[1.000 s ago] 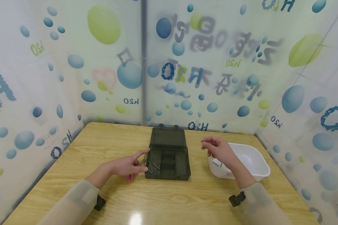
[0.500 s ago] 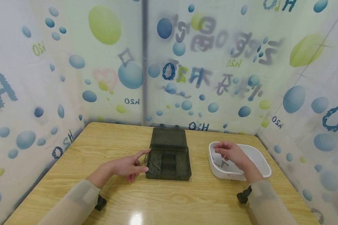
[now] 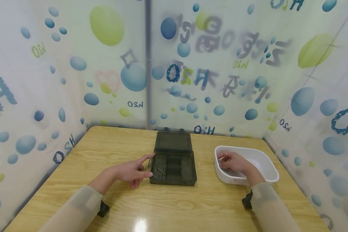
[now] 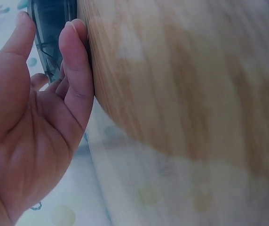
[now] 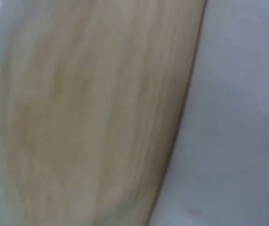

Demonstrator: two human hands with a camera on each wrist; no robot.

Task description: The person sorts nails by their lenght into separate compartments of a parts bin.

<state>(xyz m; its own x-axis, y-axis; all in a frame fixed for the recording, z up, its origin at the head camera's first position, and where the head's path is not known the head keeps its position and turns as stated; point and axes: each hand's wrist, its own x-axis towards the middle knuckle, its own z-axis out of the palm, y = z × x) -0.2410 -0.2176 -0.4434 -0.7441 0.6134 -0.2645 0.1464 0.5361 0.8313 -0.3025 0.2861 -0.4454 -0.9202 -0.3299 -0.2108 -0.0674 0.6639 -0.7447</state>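
A dark, see-through compartment box [image 3: 180, 174] lies with its lid [image 3: 173, 141] raised at the middle of the table. Several thin metal screws or nails [image 3: 159, 172] are in its left compartment. My left hand [image 3: 130, 170] rests at the box's left side, thumb and index finger stretched to its edge; in the left wrist view the hand [image 4: 35, 108] shows its palm beside the dark box [image 4: 52, 33]. My right hand [image 3: 234, 162] reaches down inside a white tub [image 3: 262, 161], fingers bent and their tips low in it; whether they pinch anything is hidden. The right wrist view shows no hand.
The wooden table [image 3: 174, 209] reaches to a patterned curtain [image 3: 191, 80] behind and on both sides. The white tub stands right of the dark box, with bare wood between them. Dark wrist devices [image 3: 103, 209] sit at both sleeves.
My right hand has moved right from beside the tub's left rim, over it, and then down inside. The left hand and the dark box have stayed put.
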